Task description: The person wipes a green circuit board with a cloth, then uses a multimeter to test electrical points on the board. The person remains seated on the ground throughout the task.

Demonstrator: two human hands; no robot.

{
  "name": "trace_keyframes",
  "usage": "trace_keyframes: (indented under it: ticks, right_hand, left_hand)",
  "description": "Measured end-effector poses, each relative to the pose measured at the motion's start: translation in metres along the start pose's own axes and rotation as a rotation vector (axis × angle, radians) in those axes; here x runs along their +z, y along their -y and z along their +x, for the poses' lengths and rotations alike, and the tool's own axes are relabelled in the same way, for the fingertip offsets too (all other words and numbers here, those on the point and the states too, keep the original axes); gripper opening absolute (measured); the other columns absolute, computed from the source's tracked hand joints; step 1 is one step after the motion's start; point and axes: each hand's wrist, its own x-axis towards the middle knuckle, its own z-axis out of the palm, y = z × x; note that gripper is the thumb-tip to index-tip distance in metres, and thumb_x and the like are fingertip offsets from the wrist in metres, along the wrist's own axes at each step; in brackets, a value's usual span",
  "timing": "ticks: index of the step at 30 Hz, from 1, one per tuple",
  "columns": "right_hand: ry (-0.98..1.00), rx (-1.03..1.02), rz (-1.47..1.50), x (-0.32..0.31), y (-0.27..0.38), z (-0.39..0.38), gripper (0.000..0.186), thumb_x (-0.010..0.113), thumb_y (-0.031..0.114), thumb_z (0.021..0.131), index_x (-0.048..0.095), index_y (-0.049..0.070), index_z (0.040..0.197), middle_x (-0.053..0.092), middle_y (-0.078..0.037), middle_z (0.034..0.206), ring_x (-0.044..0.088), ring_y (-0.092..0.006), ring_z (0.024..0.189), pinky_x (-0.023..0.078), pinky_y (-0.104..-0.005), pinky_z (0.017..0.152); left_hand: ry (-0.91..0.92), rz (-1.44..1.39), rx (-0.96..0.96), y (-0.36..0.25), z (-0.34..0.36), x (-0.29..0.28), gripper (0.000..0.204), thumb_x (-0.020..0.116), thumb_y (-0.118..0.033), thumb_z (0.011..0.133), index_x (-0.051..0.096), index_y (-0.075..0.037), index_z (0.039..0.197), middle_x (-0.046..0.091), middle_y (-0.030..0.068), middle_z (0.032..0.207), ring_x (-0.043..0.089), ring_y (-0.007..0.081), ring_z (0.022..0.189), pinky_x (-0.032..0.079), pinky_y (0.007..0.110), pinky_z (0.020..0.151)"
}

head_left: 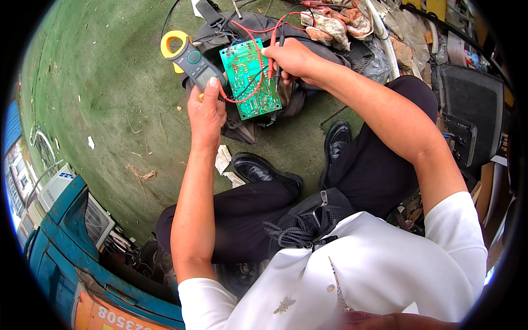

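My left hand point(208, 110) is closed around the lower end of a clamp meter point(195, 65), grey with a yellow jaw, its thumb by the display. Beside the meter lies a green circuit board point(242, 82), solder side up, on a dark bag point(258, 23). Red and black test leads run from the meter across the board. In my right hand point(294, 58) are the red test probe point(271, 65) and the black one, pinched together with tips pointing down at the board's right edge. Whether the tips touch the board I cannot tell.
Green flooring point(110, 82) spreads to the left, with scraps of paper and dry fibres. A stained cloth point(335, 25) and plastic bags lie behind the bag. At right stands a black panel point(470, 113); a teal metal cabinet point(55, 247) is at lower left.
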Motion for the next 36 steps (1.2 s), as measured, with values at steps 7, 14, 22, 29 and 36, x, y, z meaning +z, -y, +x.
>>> trace_keyframes:
  ticks: [7, 14, 22, 29, 36]
  right_hand:
    - [-0.018, -0.009, 0.02, 0.001, 0.0, -0.003, 0.039, 0.058, 0.035, 0.098, 0.061, 0.001, 0.08, 0.06, -0.006, 0.065, 0.051, -0.0129, 0.047, 0.049, -0.0318, 0.045]
    - [-0.02, -0.023, 0.022, 0.0, -0.002, -0.003, 0.038, 0.057, 0.034, 0.099, 0.061, 0.001, 0.082, 0.06, -0.006, 0.067, 0.051, -0.0128, 0.047, 0.049, -0.032, 0.046]
    - [-0.012, -0.016, 0.009, -0.001, -0.003, -0.005, 0.037, 0.057, 0.035, 0.1, 0.061, 0.003, 0.084, 0.061, -0.004, 0.072, 0.051, -0.0107, 0.048, 0.049, -0.0308, 0.047]
    - [-0.028, -0.045, -0.011, -0.001, -0.001, -0.008, 0.039, 0.057, 0.036, 0.1, 0.061, 0.002, 0.083, 0.06, -0.005, 0.069, 0.052, -0.0117, 0.047, 0.049, -0.031, 0.046]
    - [-0.076, -0.103, -0.003, -0.001, -0.003, -0.009, 0.042, 0.058, 0.038, 0.1, 0.063, 0.0, 0.081, 0.059, -0.005, 0.062, 0.055, -0.0134, 0.046, 0.049, -0.0314, 0.046]
  left_hand:
    - [-0.006, 0.0, 0.017, 0.0, -0.002, 0.001, 0.04, 0.069, -0.04, 0.098, 0.065, -0.006, 0.117, 0.037, -0.0126, 0.061, 0.028, -0.0009, 0.043, 0.018, 0.021, 0.039]
    - [0.022, 0.026, 0.015, -0.006, -0.005, 0.001, 0.035, 0.066, -0.039, 0.1, 0.06, -0.006, 0.111, 0.051, -0.0061, 0.075, 0.033, 0.001, 0.046, 0.024, 0.02, 0.038]
    - [0.052, 0.041, 0.026, -0.005, -0.007, -0.002, 0.038, 0.064, -0.04, 0.101, 0.06, -0.003, 0.111, 0.054, -0.004, 0.077, 0.034, 0.0018, 0.046, 0.027, 0.02, 0.038]
    - [0.035, 0.042, 0.026, -0.006, -0.009, 0.001, 0.038, 0.064, -0.04, 0.101, 0.06, -0.004, 0.111, 0.053, -0.0045, 0.076, 0.034, 0.0019, 0.046, 0.027, 0.02, 0.038]
    - [0.028, 0.041, 0.075, -0.009, -0.02, 0.006, 0.034, 0.061, -0.037, 0.103, 0.059, -0.005, 0.113, 0.062, -0.002, 0.085, 0.033, 0.0012, 0.046, 0.027, 0.021, 0.039]
